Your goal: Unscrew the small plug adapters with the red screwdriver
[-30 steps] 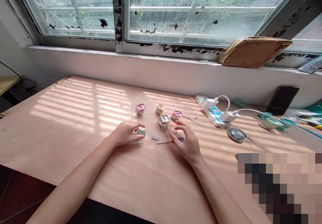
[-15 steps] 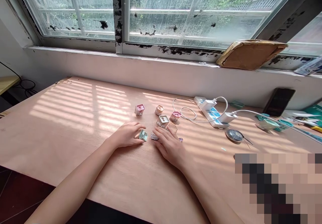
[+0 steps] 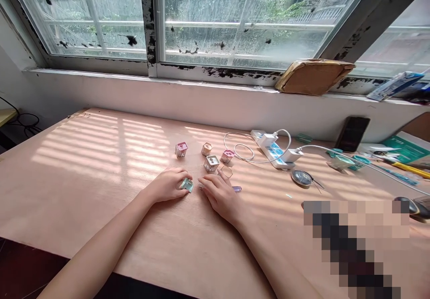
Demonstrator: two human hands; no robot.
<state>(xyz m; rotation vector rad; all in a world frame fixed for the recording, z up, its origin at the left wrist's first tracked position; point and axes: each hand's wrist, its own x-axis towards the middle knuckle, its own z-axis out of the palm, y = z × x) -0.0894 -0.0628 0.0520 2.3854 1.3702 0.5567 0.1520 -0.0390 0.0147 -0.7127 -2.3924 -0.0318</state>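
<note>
My left hand (image 3: 169, 184) rests on the table, with thumb and fingers curved round a small mint-green piece (image 3: 187, 185) shaped like a tiny house. My right hand (image 3: 220, 197) bends its fingers down over a small clear, shiny piece (image 3: 200, 185), mostly covered by the fingertips. Past its knuckles, a purple object (image 3: 237, 189) pokes out. Just beyond the hands stand small house-shaped boxes: a white-topped one (image 3: 211, 163), a tan-topped one (image 3: 207, 149), and two pink-topped ones (image 3: 181, 149), (image 3: 227, 156). A thin clear frame (image 3: 227, 171) lies beside the right fingers.
A white power strip (image 3: 268, 149) with plugs and a looped white cable (image 3: 243, 158) lies behind, to the right. Nearby are a round dark-centred object (image 3: 301, 178), a phone (image 3: 353, 134) leaning on the wall and teal cups (image 3: 361, 161). A pixelated patch hides the lower right.
The view has shifted slightly right. My left fingers have closed further round the mint-green piece. My right hand covers more of the clear piece, and more of the purple object shows.
</note>
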